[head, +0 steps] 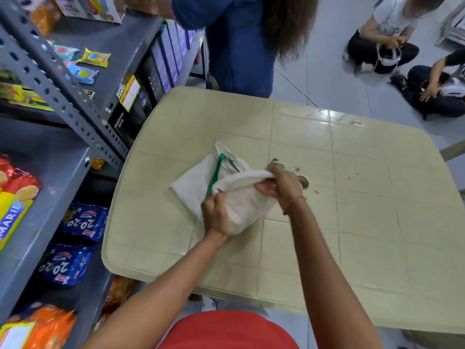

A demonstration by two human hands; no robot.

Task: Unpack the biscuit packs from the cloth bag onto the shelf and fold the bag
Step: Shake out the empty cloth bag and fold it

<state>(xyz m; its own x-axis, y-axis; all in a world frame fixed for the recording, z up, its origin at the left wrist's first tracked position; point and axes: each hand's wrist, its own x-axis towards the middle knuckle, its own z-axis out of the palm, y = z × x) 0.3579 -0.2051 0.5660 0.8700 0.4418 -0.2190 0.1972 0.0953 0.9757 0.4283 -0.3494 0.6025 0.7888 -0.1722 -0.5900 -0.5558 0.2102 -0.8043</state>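
Note:
A white cloth bag (193, 177) with green trim lies half folded on the cream plastic table (327, 222). My left hand (215, 216) grips its near edge and my right hand (281, 187) pinches the folded-over top fold. Blue "20-20" biscuit packs (85, 221) lie on the grey metal shelf (57, 172) at the left. Yellow and red "Marie" packs (15, 205) sit on the level above them, and orange packs (37, 328) lie lower down.
A person in blue (239, 41) stands at the table's far edge beside the shelf. Two people (392, 34) sit on the floor at the far right. Dark boxes (161, 69) line a shelf behind the table. Small sweets packets (93, 57) lie on an upper shelf.

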